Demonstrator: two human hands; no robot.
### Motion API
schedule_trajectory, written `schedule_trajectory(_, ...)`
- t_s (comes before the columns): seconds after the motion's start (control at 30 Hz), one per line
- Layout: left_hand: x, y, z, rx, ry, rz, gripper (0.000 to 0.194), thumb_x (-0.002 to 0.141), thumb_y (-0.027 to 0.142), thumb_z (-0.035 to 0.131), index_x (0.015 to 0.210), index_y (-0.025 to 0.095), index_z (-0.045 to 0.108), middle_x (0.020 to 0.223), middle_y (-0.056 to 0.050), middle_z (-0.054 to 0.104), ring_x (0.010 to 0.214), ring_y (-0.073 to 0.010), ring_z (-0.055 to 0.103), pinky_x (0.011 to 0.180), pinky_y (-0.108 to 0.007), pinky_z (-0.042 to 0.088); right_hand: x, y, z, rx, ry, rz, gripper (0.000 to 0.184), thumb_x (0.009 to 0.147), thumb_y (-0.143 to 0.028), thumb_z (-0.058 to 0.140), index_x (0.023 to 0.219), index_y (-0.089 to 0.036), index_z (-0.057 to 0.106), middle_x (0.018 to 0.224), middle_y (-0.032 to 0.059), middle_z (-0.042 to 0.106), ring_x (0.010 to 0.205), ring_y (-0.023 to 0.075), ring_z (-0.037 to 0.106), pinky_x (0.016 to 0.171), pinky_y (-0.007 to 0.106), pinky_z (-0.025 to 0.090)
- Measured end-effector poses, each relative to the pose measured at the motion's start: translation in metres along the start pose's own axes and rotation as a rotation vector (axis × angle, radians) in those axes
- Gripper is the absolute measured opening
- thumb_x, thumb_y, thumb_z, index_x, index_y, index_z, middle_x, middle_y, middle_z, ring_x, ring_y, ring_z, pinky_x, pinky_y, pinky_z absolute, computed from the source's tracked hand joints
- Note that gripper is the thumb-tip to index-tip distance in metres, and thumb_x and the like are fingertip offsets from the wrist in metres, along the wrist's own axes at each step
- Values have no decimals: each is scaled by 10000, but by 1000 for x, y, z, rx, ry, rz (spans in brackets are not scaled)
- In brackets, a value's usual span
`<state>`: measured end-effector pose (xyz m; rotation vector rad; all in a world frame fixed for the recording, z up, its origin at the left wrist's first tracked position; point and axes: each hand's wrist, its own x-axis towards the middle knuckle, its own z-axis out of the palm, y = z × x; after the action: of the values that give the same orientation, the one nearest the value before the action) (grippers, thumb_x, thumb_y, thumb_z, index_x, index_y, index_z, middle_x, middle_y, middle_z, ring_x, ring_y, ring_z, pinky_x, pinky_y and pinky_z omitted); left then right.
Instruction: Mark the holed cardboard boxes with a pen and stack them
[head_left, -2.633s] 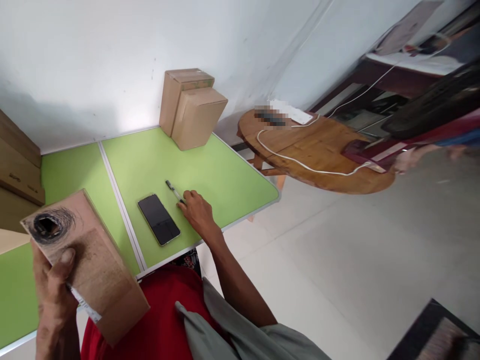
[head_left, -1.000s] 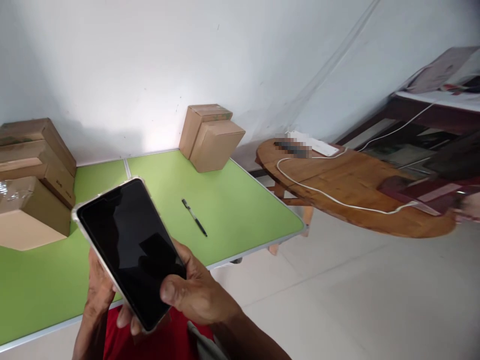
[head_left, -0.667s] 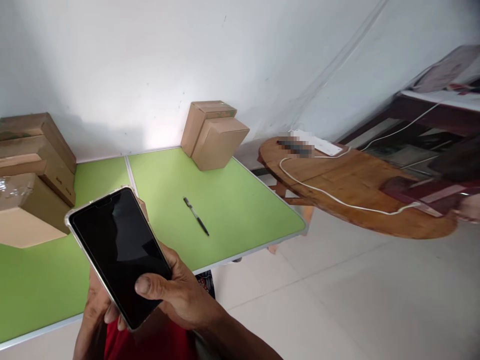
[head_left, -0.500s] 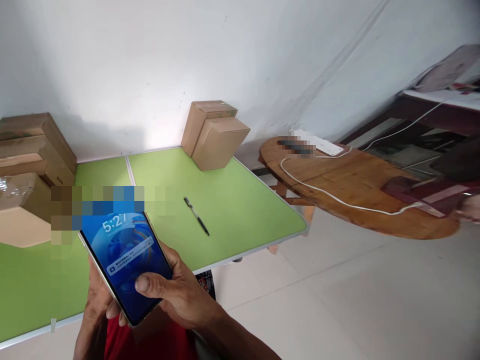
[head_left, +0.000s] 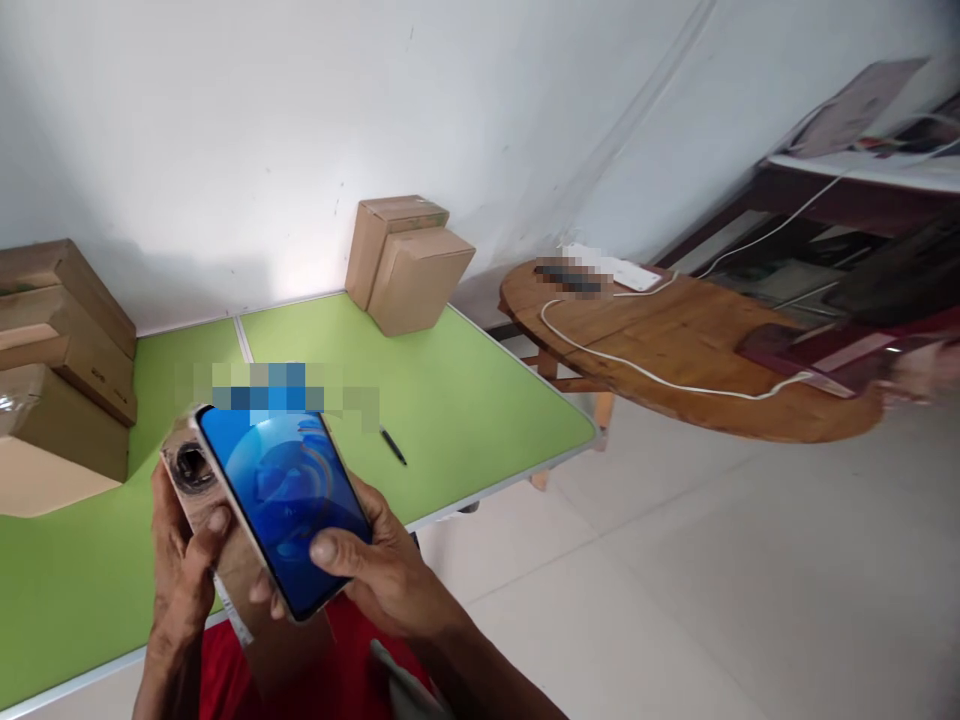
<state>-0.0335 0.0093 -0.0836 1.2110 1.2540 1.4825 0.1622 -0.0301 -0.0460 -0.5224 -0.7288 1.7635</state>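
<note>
My right hand (head_left: 390, 565) is closed round a smartphone (head_left: 281, 500), its thumb lying over the lower part of the lit blue screen. Pixelation covers the phone's upper end. Behind and left of the phone is a long brown cardboard box (head_left: 240, 560) with a dark round opening near its top and a whitish strip on its side. My left hand (head_left: 184, 570) grips this box, thumb on its face; the phone partly hides it. A black pen (head_left: 394, 447) lies on the green table (head_left: 480, 420) beyond the phone.
Several cardboard boxes (head_left: 67, 420) are stacked at the table's left, and two more (head_left: 420, 280) stand against the wall. To the right, a wooden table (head_left: 697, 350) bears a white cable (head_left: 637, 372) and a white power strip (head_left: 630, 272). Part of another person's hand (head_left: 930, 375) shows at the right edge.
The brown box now shows beside the phone, with my left thumb on it. The phone sits further right in view, and its clock and notification no longer show.
</note>
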Motion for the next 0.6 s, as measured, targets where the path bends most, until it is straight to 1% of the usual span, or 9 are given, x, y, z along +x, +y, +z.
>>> schedule_trajectory(0.07,3,-3,0,9,23,-10,888,756,665,897,1512,265,658,1415,-104,730,1334,-359,673,1041,-408,590,-1,-5,-9,3,46,-28,617,820,-555,1017,1266,-235,735,1063,78,850,1005,308,862,854,459,737)
schedule_trajectory(0.13,5,-3,0,34,27,4,859,764,653,891,1493,252,676,1382,-103,742,1292,-358,680,1015,-408,579,-1,-9,-15,25,55,-53,598,854,-546,994,1296,-257,712,998,53,848,939,300,871,835,469,740)
schedule_trajectory(0.23,7,-2,1,58,12,29,848,765,650,890,1484,250,686,1351,-100,754,1262,-364,688,991,-415,570,-2,-13,-18,37,45,-76,583,881,-556,968,1311,-267,701,930,32,837,875,297,874,803,470,741)
schedule_trajectory(0.33,7,-1,2,80,-12,43,845,782,649,878,1506,265,672,1391,-95,746,1297,-365,670,1028,-420,545,-1,-13,-20,17,70,-81,594,871,-600,960,1291,-261,713,929,32,829,836,296,870,756,453,740)
schedule_trajectory(0.4,7,-3,-1,94,-16,55,835,790,662,862,1502,269,672,1402,-92,743,1305,-360,657,1062,-425,524,3,-11,-27,-15,151,-98,586,864,-627,951,1252,-256,719,944,33,826,787,284,861,705,426,733)
schedule_trajectory(0.47,7,-6,-4,100,-9,62,828,795,668,853,1497,268,671,1398,-92,745,1307,-359,650,1084,-432,511,9,-7,-42,-81,277,-124,593,846,-649,951,1214,-247,718,966,36,824,746,269,849,663,401,720)
schedule_trajectory(0.53,7,-6,-6,99,-3,61,838,795,668,849,1506,265,662,1405,-95,746,1319,-364,647,1098,-441,507,17,0,-64,-184,403,-139,636,797,-687,962,1161,-226,715,962,44,815,731,267,840,632,382,702)
schedule_trajectory(0.6,6,-4,-6,97,-3,50,856,793,666,849,1522,265,651,1443,-101,736,1353,-375,641,1108,-450,508,25,8,-88,-302,500,-115,699,729,-750,961,1089,-208,705,918,50,795,726,277,832,616,376,683)
